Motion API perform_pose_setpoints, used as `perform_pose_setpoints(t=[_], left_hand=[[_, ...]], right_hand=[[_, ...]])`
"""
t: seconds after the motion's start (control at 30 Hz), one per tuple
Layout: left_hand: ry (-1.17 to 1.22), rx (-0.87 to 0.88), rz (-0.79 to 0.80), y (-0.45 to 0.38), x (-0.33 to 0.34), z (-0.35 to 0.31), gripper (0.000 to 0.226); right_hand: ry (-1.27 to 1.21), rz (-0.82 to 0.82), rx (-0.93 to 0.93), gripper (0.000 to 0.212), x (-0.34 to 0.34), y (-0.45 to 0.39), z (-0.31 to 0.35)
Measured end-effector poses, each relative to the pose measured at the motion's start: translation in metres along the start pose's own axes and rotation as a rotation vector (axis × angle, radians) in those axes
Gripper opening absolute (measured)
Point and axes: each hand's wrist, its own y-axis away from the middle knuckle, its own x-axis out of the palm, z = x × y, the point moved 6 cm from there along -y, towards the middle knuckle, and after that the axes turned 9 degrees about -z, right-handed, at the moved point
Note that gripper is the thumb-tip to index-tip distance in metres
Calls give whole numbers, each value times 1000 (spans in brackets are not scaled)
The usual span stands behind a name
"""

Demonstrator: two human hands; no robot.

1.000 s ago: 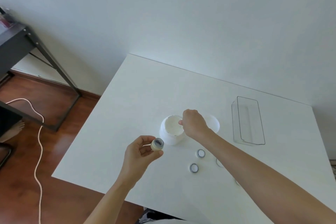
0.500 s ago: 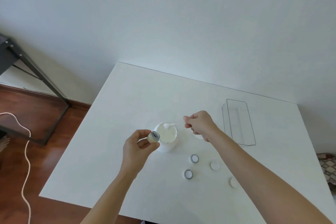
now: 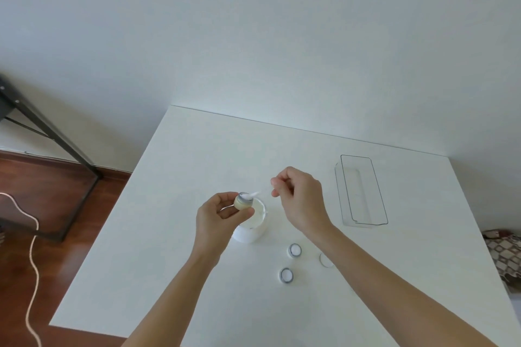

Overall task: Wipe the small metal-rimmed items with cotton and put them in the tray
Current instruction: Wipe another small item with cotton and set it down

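Note:
My left hand holds a small cream-coloured item with a metal rim above a white round container. My right hand pinches a cotton swab whose white tip touches the item's rim. Two more metal-rimmed items lie on the white table in front of the container. A clear rectangular tray stands to the right, apart from both hands.
A small white disc shows partly beside my right forearm. To the left are a black metal frame, a wooden floor and a pale cable. A patterned cloth lies off the table's right edge.
My right hand left the white container with a cotton swab and brought its tip to the item in my left hand. My left hand rose slightly.

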Motion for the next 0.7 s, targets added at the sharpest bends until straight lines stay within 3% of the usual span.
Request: perform_pose_setpoints(t=[0.17,0.23,0.47,0.7], left_hand=[[36,3,9,-2,1,-3,33],[42,4,10,-3,2,-5,34],[58,3,23,-2,7,-8,35],[36,9,17,-2,5,-7,35]], right_hand=[[158,-35,-532,9,-6,24,25],[186,-49,-659,8,-10,29,27],[231,-94,-788,7,-18,37,26],[192,-133,-702,23,-22,34,19]])
